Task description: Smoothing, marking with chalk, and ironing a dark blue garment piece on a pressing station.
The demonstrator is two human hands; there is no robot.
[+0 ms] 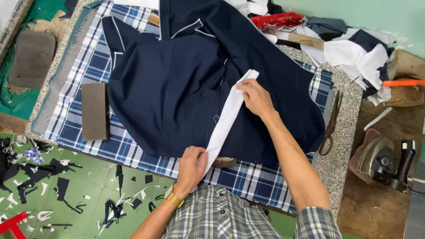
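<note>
So the white fabric strip (228, 117) runs diagonally across the navy garment (186, 88) spread on the plaid-covered table (88, 75), from about 7 o'clock up to 1 o'clock. Left hand (191, 166) has its fingers closed, pinching the strip's lower end, and right hand (256, 98) presses the upper end down with fingers curled over it. Scissors (331, 124) lie at 3 o'clock, and a dark block (94, 110) at 9.
</note>
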